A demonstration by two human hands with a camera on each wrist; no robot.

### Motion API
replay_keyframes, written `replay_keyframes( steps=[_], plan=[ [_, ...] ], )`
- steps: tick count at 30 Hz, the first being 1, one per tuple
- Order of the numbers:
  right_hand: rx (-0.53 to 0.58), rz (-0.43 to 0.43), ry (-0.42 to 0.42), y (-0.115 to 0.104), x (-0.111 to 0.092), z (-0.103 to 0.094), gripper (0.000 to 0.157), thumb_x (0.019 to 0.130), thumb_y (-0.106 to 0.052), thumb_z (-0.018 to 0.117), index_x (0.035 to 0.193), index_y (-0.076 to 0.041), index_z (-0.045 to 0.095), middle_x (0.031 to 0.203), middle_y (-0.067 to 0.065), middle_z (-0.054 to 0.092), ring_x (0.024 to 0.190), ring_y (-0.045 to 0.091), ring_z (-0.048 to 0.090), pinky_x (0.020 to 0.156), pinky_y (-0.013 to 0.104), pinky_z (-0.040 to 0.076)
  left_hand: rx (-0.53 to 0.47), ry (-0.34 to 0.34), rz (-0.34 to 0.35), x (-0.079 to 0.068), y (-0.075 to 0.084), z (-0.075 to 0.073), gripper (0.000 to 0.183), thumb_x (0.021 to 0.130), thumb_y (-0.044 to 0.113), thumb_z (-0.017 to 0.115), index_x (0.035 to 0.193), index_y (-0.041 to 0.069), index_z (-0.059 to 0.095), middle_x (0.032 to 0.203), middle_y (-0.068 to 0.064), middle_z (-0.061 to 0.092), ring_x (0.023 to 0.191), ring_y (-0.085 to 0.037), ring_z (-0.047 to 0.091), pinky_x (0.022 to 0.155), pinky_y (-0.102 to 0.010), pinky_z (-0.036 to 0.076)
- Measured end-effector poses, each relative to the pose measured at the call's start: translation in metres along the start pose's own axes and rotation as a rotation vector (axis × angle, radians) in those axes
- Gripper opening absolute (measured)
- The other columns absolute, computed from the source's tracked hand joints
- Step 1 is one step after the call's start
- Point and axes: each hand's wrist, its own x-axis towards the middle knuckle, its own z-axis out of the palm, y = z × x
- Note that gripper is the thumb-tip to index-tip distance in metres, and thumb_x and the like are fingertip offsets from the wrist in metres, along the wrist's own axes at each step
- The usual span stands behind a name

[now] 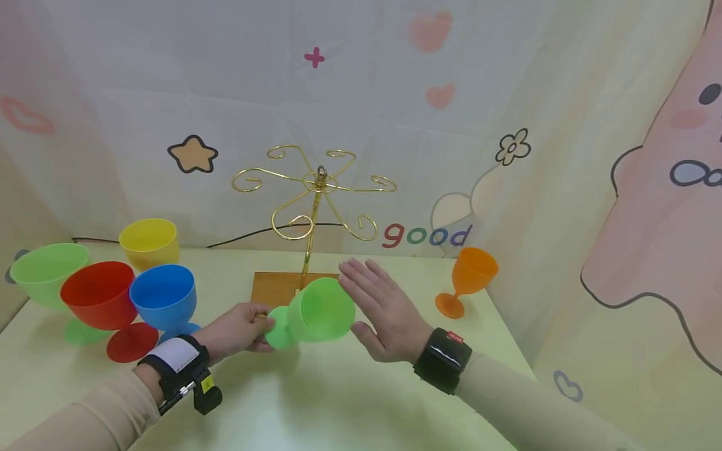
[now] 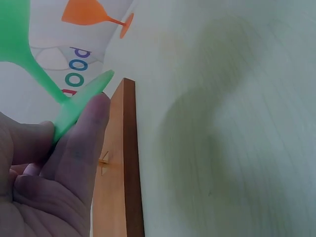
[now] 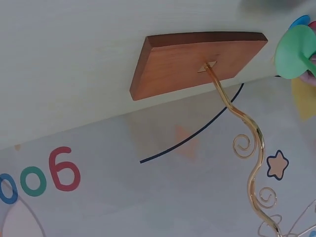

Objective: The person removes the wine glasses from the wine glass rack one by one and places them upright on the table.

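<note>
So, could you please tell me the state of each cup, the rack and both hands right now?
Light green plastic goblet: tipped sideways, held off the table.
Left hand: pinches that goblet's foot.
Right hand: open, fingers straight, beside the goblet's rim.
Gold wire cup rack: upright, hooks bare.
Orange plastic goblet: upright, alone.
Red, blue, yellow, large green goblets: upright, clustered.

Left wrist view crops the green plastic goblet's [image 2: 29,64] bowl at the edge. Right wrist view cuts the gold wire rack's [image 3: 247,148] curled arms, and the right hand isn't visible there.
</note>
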Motion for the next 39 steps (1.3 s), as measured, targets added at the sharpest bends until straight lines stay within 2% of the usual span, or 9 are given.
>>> replay_keyframes(
  steps=[7, 14, 18, 22, 27, 32, 35, 37, 39],
  plan=[
    [-0.009, -0.094, -0.014, -0.006, 0.005, 0.003, 0.057, 0.102, -0.034, 0.03, 0.139, 0.008, 0.042, 0.14, 0.022, 0.048, 0.132, 0.035, 0.043, 0.107, 0.051, 0.036, -0.017, 0.015, -0.028, 0.001, -0.003, 0.006, 0.03, 0.102, 0.009, 0.048, 0.127, -0.005, 0.054, 0.102, -0.014, 0.067, 0.088, -0.031, 0.068, 0.08, -0.039, 0.057],
    [0.035, -0.116, -0.067, -0.009, 0.006, 0.009, 0.047, 0.099, -0.023, 0.044, 0.135, 0.007, 0.048, 0.138, 0.019, 0.052, 0.131, 0.03, 0.046, 0.107, 0.046, 0.038, -0.042, 0.012, -0.029, 0.0, -0.005, 0.01, 0.031, 0.103, 0.009, 0.046, 0.129, -0.007, 0.051, 0.102, -0.014, 0.067, 0.09, -0.031, 0.068, 0.079, -0.037, 0.057],
    [0.052, -0.09, -0.079, -0.011, 0.004, 0.012, 0.042, 0.095, -0.013, 0.055, 0.133, 0.004, 0.051, 0.131, 0.015, 0.058, 0.123, 0.027, 0.053, 0.106, 0.042, 0.039, -0.05, 0.011, -0.026, 0.0, -0.005, 0.011, 0.031, 0.103, 0.009, 0.045, 0.129, -0.007, 0.051, 0.102, -0.014, 0.067, 0.091, -0.032, 0.068, 0.079, -0.037, 0.057],
    [0.061, -0.053, -0.077, -0.013, 0.003, 0.015, 0.035, 0.092, -0.008, 0.061, 0.126, -0.001, 0.058, 0.115, 0.007, 0.066, 0.108, 0.022, 0.061, 0.104, 0.037, 0.042, -0.047, 0.016, -0.033, 0.0, -0.004, 0.012, 0.031, 0.103, 0.009, 0.046, 0.129, -0.007, 0.051, 0.103, -0.014, 0.067, 0.091, -0.033, 0.068, 0.079, -0.038, 0.057],
    [0.09, -0.005, -0.092, -0.016, 0.003, 0.016, 0.013, 0.092, -0.007, 0.062, 0.105, -0.006, 0.062, 0.096, 0.002, 0.066, 0.093, 0.019, 0.061, 0.097, 0.032, 0.045, -0.046, 0.008, -0.038, -0.001, -0.005, 0.012, 0.032, 0.102, 0.009, 0.047, 0.13, -0.007, 0.051, 0.104, -0.014, 0.068, 0.091, -0.032, 0.069, 0.079, -0.039, 0.057],
    [0.094, 0.037, -0.12, -0.017, 0.003, 0.016, 0.013, 0.089, -0.005, 0.067, 0.099, -0.007, 0.06, 0.093, 0.001, 0.066, 0.089, 0.019, 0.061, 0.092, 0.03, 0.045, -0.028, 0.02, -0.038, 0.001, -0.007, 0.016, 0.031, 0.102, 0.009, 0.046, 0.129, -0.006, 0.053, 0.104, -0.013, 0.067, 0.088, -0.029, 0.068, 0.08, -0.039, 0.057],
    [0.06, 0.068, -0.135, -0.016, 0.002, 0.014, 0.013, 0.089, -0.006, 0.067, 0.099, -0.008, 0.059, 0.092, 0.0, 0.066, 0.091, 0.018, 0.061, 0.09, 0.031, 0.046, 0.071, 0.062, 0.009, 0.002, -0.007, 0.021, 0.033, 0.103, 0.01, 0.047, 0.132, -0.003, 0.051, 0.108, -0.015, 0.066, 0.092, -0.03, 0.067, 0.082, -0.041, 0.056],
    [0.032, 0.118, -0.145, -0.014, -0.001, 0.009, 0.012, 0.09, -0.007, 0.065, 0.1, -0.008, 0.058, 0.093, 0.0, 0.065, 0.092, 0.018, 0.061, 0.09, 0.032, 0.046, 0.245, 0.108, 0.075, 0.002, -0.006, 0.025, 0.042, 0.103, 0.016, 0.049, 0.141, 0.0, 0.044, 0.12, -0.017, 0.063, 0.102, -0.032, 0.065, 0.087, -0.044, 0.054],
    [0.006, 0.206, -0.161, -0.01, -0.008, 0.002, 0.012, 0.09, -0.006, 0.063, 0.101, -0.008, 0.057, 0.093, 0.0, 0.065, 0.093, 0.019, 0.06, 0.089, 0.033, 0.046, 0.473, 0.172, 0.156, 0.001, -0.005, 0.03, 0.055, 0.101, 0.022, 0.052, 0.149, 0.003, 0.033, 0.134, -0.019, 0.054, 0.116, -0.035, 0.058, 0.094, -0.048, 0.049]
  ],
)
